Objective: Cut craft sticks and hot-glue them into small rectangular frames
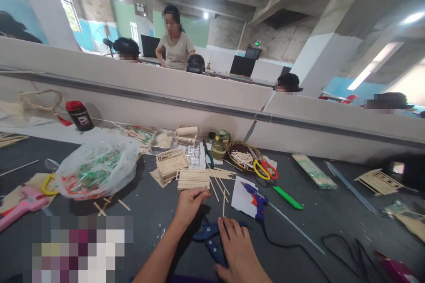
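Note:
My left hand (190, 203) is closed in a pinch on a thin wooden stick (201, 193), just in front of a flat panel of glued sticks (193, 179). My right hand (236, 251) rests on the dark table with fingers wrapped over blue-handled cutters (207, 234). Loose sticks (219, 188) lie between the two hands and the panel. A blue glue gun (255, 199) sits on white paper (241, 196) just right of my hands.
A plastic bag (96, 168) of stick packets lies at left, a pink glue gun (23, 205) beside it. Small stick-built crates (170, 163), a wicker basket (244, 154) with scissors (264, 169), a green knife (287, 197) and a black cable (299, 247) surround the hands. Other people are behind the partition (299, 110).

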